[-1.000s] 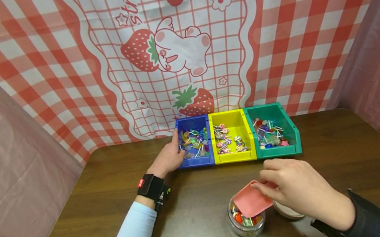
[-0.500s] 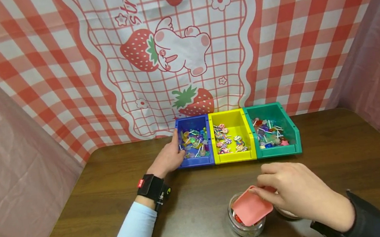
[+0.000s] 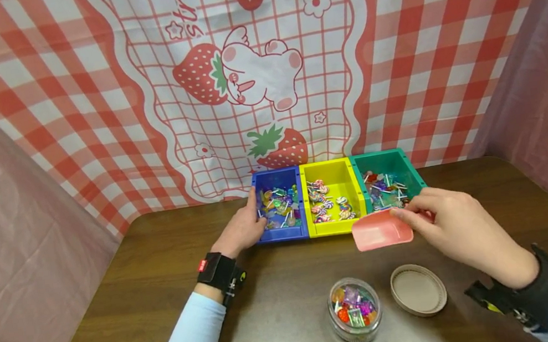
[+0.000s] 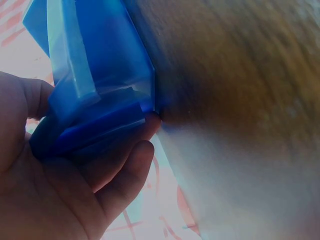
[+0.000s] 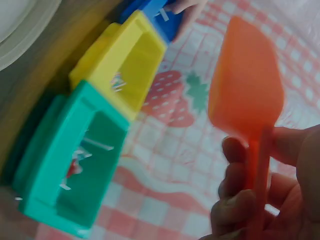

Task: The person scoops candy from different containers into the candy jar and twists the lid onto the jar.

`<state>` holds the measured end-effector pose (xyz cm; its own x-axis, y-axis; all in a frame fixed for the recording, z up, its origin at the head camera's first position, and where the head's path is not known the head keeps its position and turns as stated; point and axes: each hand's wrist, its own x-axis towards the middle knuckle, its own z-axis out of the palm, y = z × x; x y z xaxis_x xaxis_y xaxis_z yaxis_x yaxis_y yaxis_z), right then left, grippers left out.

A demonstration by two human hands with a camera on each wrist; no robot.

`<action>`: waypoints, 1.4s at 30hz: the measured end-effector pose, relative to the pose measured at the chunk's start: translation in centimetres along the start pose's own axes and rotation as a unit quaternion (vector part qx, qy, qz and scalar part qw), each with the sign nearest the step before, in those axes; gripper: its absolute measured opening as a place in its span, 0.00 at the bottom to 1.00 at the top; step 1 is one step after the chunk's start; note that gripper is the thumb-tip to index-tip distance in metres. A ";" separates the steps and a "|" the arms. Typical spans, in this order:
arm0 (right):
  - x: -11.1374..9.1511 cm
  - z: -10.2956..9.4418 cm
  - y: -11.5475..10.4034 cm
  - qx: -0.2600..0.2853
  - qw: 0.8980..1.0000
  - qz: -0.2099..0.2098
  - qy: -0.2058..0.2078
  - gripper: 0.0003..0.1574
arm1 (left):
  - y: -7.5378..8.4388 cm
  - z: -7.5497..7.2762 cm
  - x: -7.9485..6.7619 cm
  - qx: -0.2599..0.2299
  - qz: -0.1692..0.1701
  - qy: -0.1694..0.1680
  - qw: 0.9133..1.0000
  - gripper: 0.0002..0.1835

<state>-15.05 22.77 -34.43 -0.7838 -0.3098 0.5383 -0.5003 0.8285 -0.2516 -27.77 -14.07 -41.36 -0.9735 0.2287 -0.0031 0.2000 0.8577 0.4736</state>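
My left hand [image 3: 240, 227] grips the left side wall of the blue bin [image 3: 282, 233], which holds small candy-like pieces and little sticks. In the left wrist view, fingers and thumb lie on either side of the bin's wall. My right hand [image 3: 460, 224] pinches a pink scoop [image 3: 382, 231] by its handle, in front of the yellow bin [image 3: 336, 228] and green bin [image 3: 384, 160]. The scoop's inside looks bare, and the right wrist view shows fingers curled round the handle [image 5: 257, 175]. Below it stands an open clear jar [image 3: 356, 336] filled with bright wrapped-looking pieces.
A round beige lid [image 3: 418, 289] lies right of the jar on the brown wooden table [image 3: 164, 271]. Swirled lollipop pieces sit in the yellow bin, mixed pieces in the green one. Behind the bins hangs a red-checked strawberry cloth [image 3: 265, 83]; pink curtains flank it.
My right hand has lifted the scoop from the jar's mouth and carried it up and right, toward the bins. The jar's contents and the lid now show fully. My left hand stays put.
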 end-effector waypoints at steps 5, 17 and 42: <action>0.4 0.6 2.1 0.014 0.997 0.062 -0.054 0.15 | -0.1 0.0 -0.1 -0.002 0.002 0.002 1.000 0.45; 0.0 2.5 5.7 0.013 0.988 0.109 -0.104 0.10 | -0.1 0.0 0.0 -0.002 0.004 0.002 1.000 0.45; -0.5 4.5 5.8 0.012 0.963 0.183 -0.199 0.23 | -0.1 0.1 0.1 -0.004 -0.003 -0.003 1.000 0.44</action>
<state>-19.20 25.62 -39.83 -0.9856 -0.1583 0.0603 -0.1692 0.9066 -0.3865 -27.84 -14.11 -41.46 -0.9740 0.2262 -0.0105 0.1936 0.8557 0.4799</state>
